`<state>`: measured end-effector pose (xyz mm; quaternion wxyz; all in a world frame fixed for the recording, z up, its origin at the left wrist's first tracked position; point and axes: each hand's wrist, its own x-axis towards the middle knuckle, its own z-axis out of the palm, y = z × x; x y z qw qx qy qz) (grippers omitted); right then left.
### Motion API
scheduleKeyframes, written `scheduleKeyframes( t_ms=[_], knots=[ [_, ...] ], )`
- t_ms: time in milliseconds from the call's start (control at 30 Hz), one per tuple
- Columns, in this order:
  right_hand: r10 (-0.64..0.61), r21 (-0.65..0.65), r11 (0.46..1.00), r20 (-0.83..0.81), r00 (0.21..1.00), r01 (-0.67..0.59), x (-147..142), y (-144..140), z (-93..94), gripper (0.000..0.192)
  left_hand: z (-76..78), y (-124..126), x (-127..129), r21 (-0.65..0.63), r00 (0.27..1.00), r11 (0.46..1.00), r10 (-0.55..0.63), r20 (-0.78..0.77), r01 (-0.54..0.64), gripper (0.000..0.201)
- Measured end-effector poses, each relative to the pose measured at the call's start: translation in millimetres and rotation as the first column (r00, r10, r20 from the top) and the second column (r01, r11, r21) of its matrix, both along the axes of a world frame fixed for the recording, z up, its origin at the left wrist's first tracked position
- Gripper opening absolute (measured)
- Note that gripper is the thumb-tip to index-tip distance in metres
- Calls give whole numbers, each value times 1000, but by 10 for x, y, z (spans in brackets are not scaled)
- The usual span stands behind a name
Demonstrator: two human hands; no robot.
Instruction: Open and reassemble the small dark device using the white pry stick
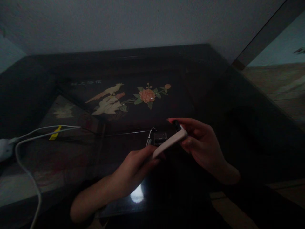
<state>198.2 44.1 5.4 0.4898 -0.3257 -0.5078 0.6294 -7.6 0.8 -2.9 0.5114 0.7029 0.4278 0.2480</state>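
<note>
Both my hands hold one flat white device, like a phone in a pale case, tilted edge-on above a dark table. My left hand grips its lower left end. My right hand grips its upper right end, with fingers over a small dark part at the top. A small dark boxy object with a thin dark cable lies on the table just behind the device. The scene is dim.
The dark table carries an inlaid picture of birds and a pink flower. White cables with a yellow tag run from a white plug at the left edge. A wall stands behind; wooden floor shows at right.
</note>
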Motion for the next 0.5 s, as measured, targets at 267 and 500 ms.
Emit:
scheduleKeyframes(
  t_ms=[267, 500],
  knots=[
    [-36, 0, 999, -7, 999, 36, -11, 34, -28, 38, 21, 104, -73, -156, 915, 953, 295, 276, -260, 14],
    [-26, 40, 999, -17, 1000, 27, -9, 47, -61, 34, 78, 295, -155, -53, 930, 935, 355, 91, -352, 23]
  ],
)
